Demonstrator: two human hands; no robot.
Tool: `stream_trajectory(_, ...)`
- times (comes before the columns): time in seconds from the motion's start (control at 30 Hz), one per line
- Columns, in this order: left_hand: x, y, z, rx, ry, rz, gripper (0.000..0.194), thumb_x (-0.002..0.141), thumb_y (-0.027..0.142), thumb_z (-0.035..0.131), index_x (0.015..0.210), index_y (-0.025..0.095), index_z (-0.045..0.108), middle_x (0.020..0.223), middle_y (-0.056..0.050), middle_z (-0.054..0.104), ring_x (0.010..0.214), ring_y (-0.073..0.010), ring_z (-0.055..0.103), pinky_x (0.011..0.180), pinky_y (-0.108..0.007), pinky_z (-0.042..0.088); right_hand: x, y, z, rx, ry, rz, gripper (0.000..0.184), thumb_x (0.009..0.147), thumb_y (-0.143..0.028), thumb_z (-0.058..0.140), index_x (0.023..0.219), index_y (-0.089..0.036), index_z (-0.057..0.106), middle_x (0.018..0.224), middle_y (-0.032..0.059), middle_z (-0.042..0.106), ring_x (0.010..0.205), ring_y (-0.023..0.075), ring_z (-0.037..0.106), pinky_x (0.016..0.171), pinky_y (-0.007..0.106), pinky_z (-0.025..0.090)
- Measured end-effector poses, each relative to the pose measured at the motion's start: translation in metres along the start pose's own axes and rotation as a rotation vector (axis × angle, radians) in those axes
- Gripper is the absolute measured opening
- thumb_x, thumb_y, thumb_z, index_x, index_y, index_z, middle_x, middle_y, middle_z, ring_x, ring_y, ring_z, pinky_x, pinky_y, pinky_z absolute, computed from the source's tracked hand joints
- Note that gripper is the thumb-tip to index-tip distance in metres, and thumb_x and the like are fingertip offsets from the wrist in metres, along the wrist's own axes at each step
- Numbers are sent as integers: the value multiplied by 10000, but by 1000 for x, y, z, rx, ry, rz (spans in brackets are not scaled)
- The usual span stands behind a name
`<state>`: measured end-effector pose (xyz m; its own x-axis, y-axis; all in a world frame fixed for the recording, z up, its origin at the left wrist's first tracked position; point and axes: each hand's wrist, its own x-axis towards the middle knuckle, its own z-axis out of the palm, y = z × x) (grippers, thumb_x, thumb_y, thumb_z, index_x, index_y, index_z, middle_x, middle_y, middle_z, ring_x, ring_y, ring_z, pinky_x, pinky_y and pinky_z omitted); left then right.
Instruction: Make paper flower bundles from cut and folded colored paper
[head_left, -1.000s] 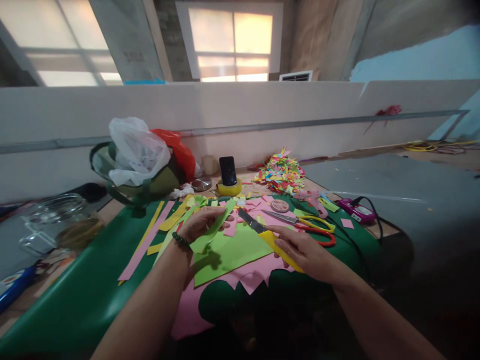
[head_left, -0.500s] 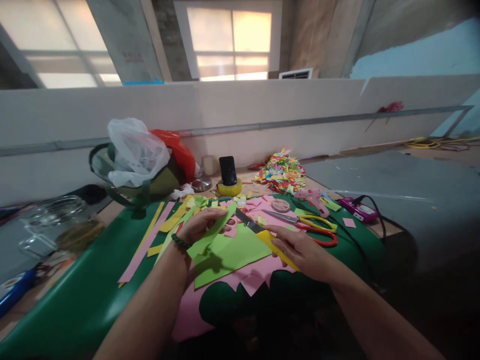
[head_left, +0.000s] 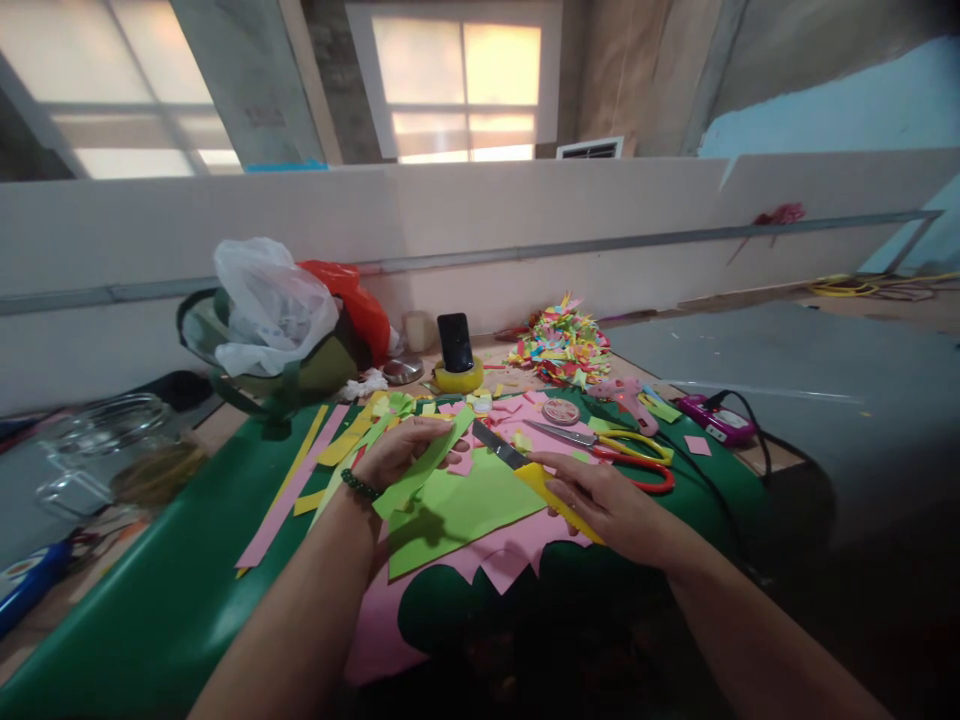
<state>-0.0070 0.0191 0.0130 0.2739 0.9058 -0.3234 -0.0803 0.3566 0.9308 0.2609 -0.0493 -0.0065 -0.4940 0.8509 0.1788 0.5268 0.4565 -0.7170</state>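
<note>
My left hand [head_left: 405,447], with a dark beaded bracelet at the wrist, is closed on a strip of light green paper [head_left: 427,465]. In my right hand [head_left: 600,495] is a yellow-handled utility knife [head_left: 541,483], its blade pointing up and left, with the tip close to the strip's right edge. Whether the blade touches the strip I cannot tell. Beneath both hands a larger green sheet [head_left: 480,515] lies over pink paper [head_left: 386,630] with scalloped cutouts. Scissors with yellow and red handles [head_left: 637,465] rest just right of the knife.
Behind the hands stand a phone [head_left: 455,342] on a yellow tape roll [head_left: 459,376] and a heap of coloured paper scraps [head_left: 564,342]. A pink glue gun [head_left: 628,400] and a magenta power strip [head_left: 716,420] lie right. Pink strips [head_left: 292,485] and a bag [head_left: 300,385] are left.
The knife and my right hand have shifted very slightly right, leaving a slightly wider gap between blade tip and strip. My left hand keeps the strip in nearly the same place.
</note>
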Motion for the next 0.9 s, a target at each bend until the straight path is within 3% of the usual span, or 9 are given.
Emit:
stream_trajectory(0.23,2,-4,-3,14,-66,43,129,762,209,742,704,104,694,716,-94,738,603,-157,698,570,-225,572,2,1,3,-62,26,-9,482,964,-390,345,1335,-167,556,790,59,696,571,153,595,583,268,458)
stream_trajectory(0.47,2,-9,1,105,-172,111,316,631,379,854,727,96,753,806,-109,753,691,-166,693,755,-289,569,8,4,17,-124,97,-11,450,974,-361,355,1325,-169,561,848,72,718,685,174,637,655,279,477)
stream_trajectory(0.6,4,-12,2,215,-162,131,356,626,437,843,709,102,757,755,-100,749,727,-190,705,760,-280,548,16,8,27,-92,125,-23,452,973,-344,354,1336,-151,542,1003,115,735,809,206,686,697,302,513)
stream_trajectory(0.77,5,-14,4,202,-180,141,322,614,438,847,699,139,761,787,-91,764,750,-196,710,777,-296,554,19,13,32,-110,205,-86,448,970,-342,351,1320,-162,565,1144,137,711,948,240,700,789,347,544)
stream_trajectory(0.9,8,-14,1,135,-154,148,301,607,399,865,688,133,750,755,-100,762,710,-202,716,722,-300,574,13,22,20,-127,307,-100,467,961,-357,348,1307,-148,581,1012,133,737,840,239,708,743,351,557)
